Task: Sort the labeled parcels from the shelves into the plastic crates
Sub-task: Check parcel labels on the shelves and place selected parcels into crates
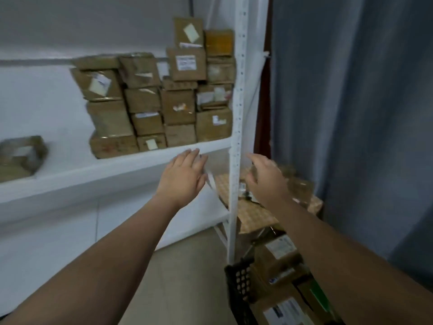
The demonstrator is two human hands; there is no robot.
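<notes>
Left hand [185, 177] and right hand [267, 180], empty with loose fingers, stretch toward brown cardboard parcels [178, 106] on a white shelf [70, 175], their labels too blurred to read.

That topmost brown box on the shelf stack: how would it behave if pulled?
The topmost box looks like stiff cardboard, so it probably keeps its shape. Small, so likely light. Perched highest on the stack, it may topple if nudged.
</notes>
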